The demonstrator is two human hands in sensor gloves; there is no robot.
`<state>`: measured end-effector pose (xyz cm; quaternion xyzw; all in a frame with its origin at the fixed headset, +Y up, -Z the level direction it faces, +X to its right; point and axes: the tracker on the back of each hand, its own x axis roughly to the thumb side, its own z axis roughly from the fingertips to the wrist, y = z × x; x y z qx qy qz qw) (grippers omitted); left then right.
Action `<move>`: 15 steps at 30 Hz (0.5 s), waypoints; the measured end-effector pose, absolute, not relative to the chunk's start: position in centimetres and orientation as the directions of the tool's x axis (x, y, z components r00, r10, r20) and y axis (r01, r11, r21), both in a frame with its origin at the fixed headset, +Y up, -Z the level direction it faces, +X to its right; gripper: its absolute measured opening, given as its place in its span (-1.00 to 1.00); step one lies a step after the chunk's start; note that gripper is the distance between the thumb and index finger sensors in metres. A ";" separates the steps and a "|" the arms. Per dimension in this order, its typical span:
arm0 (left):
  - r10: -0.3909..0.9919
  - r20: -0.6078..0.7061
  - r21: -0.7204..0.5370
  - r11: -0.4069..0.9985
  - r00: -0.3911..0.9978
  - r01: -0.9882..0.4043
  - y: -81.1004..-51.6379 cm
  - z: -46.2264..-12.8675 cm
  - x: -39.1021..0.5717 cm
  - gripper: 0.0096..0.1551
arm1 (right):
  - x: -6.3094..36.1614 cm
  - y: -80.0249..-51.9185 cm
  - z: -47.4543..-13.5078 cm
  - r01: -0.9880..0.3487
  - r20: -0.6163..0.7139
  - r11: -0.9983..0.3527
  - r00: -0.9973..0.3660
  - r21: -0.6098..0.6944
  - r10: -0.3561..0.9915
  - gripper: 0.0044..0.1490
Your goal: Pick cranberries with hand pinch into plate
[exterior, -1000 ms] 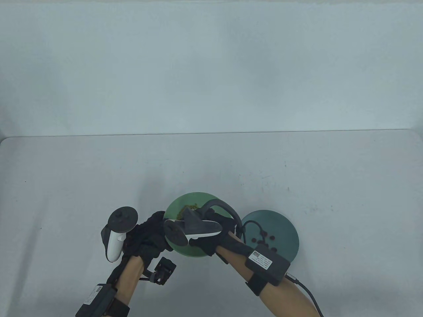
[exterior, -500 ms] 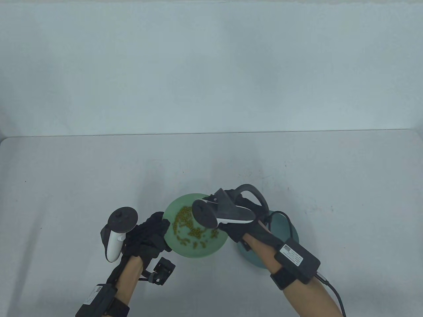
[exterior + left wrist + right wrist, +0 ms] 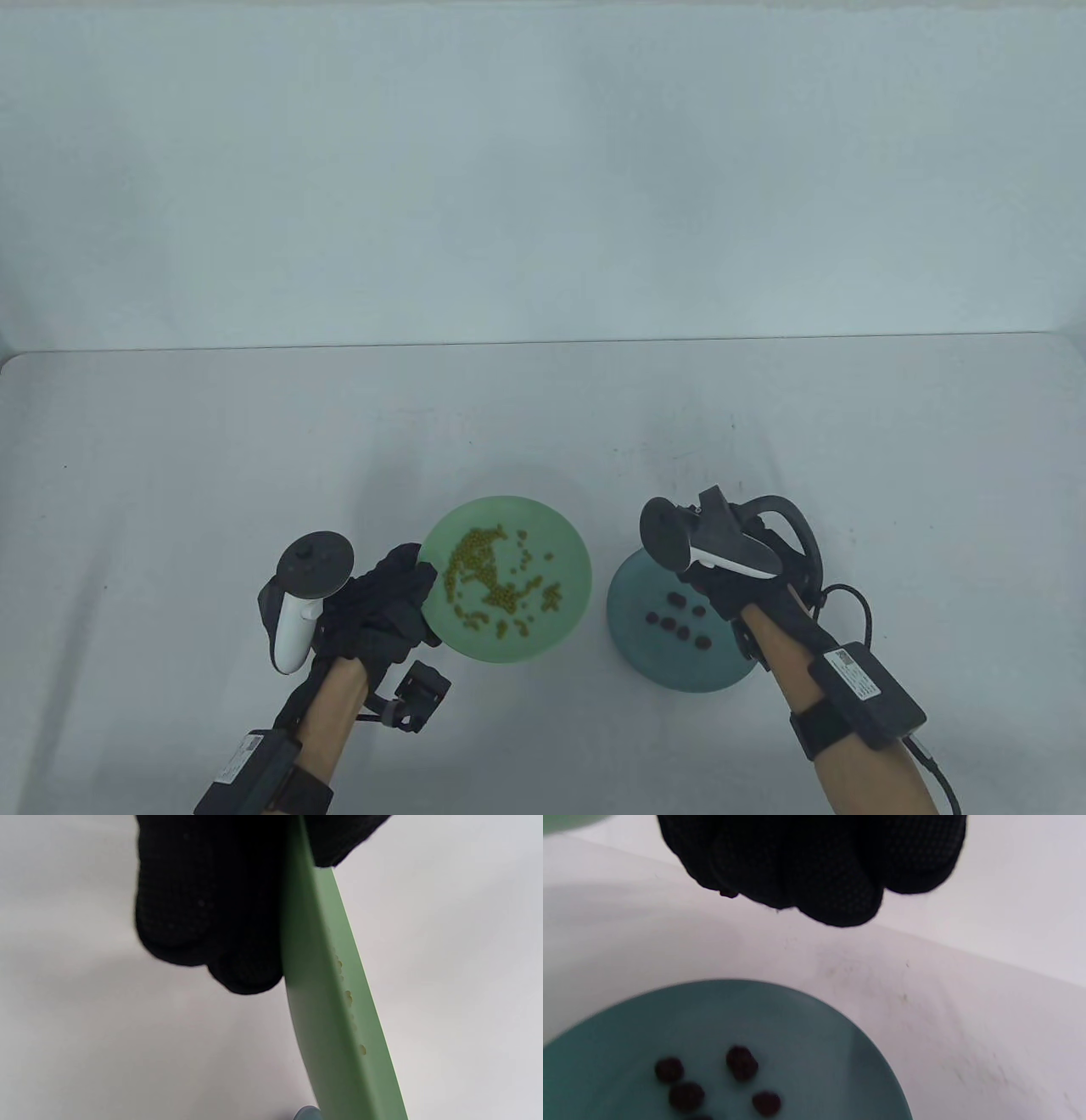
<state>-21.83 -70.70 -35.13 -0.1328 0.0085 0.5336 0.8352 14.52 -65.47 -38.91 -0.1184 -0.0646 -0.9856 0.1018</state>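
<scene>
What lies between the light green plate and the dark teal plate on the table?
Nothing: in the table view, only a bare strip of table separates the light green plate from the dark teal plate.

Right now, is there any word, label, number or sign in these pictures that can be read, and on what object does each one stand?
No text can be read in any view.
White label on the black box strapped to the right forearm: a code square and small print, too small to read.
White label on the black box at the left forearm: too small to read.
Green plate, teal plate, trackers and gloves: no writing visible.
</scene>
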 end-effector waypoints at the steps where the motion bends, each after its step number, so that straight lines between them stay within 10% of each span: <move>1: 0.889 -0.156 -0.213 0.395 0.430 -0.894 -70.7 -35.1 -21.8 -0.42 | 14.8 -66.0 -39.0 0.219 0.239 -0.969 -0.953 0.117 -0.187 -0.43; 15: 0.892 -0.152 -0.207 0.394 0.427 -0.896 -70.7 -35.1 -21.8 -0.42 | 16.6 -71.4 -40.2 0.269 0.163 -0.932 -0.958 0.245 -0.234 -0.44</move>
